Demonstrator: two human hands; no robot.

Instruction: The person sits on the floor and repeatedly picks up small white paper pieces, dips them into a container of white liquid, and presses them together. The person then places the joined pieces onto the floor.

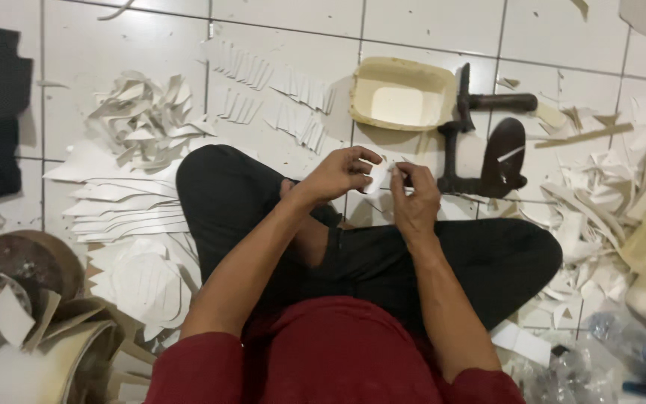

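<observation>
A person sits cross-legged on a white tiled floor (114, 45), in black trousers and a dark red top, with both hands raised over the knees. The left hand (342, 172) and the right hand (415, 196) meet on a small white piece (380, 176) of thin sheet material, which sits between them just above the left knee; the left fingers curl round its left edge and the right thumb and fingers pinch its right edge, so both hands grasp it. Just beyond the hands a dark iron stand (480, 146) with a foot-shaped plate rests on the floor, and beside it, to its left, lies a cream plastic tub (401, 93), which looks shallow and holds nothing that can be made out. Rows of small white cut strips (274, 93) are laid out on the tiles beyond the left knee. Further left lies a loose heap of curled white offcuts (143, 116), and nearer the person a stack of long flat white pieces (121, 206). More white scraps (600, 202) are scattered on the right side. At the lower left stand round brown containers (16, 277).
</observation>
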